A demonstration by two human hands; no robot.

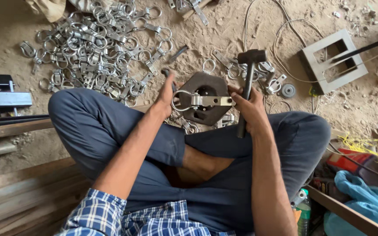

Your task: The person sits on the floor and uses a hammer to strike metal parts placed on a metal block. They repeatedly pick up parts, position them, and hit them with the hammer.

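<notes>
Right hand point(249, 105) closed around the handle of a black hammer point(246, 87), head pointing away toward the sandy floor point(224, 26), fingertips also touching one end of a metal clamp piece point(200, 101). Left hand point(166, 94) half open, fingers stretched forward beside the ring end of the same clamp piece; whether it grips anything cannot be told. Clamp piece lying flat across a dark hexagonal steel block point(204, 105), directly between both hands, ring toward the left hand, flat strap toward the right. One hammer, one hexagonal block, one clamp piece on the block. Seated cross-legged in dark blue trousers point(110, 126) and a blue checked shirt point(123, 218). Large heap of matching silvery ring clamps point(97, 48) ahead and to the left, too many to count. Smaller cluster of clamps point(263, 72) just beyond the hammer head. One square grey metal frame point(333, 61) farther right. One green bottle point(303, 214) by the right knee.
</notes>
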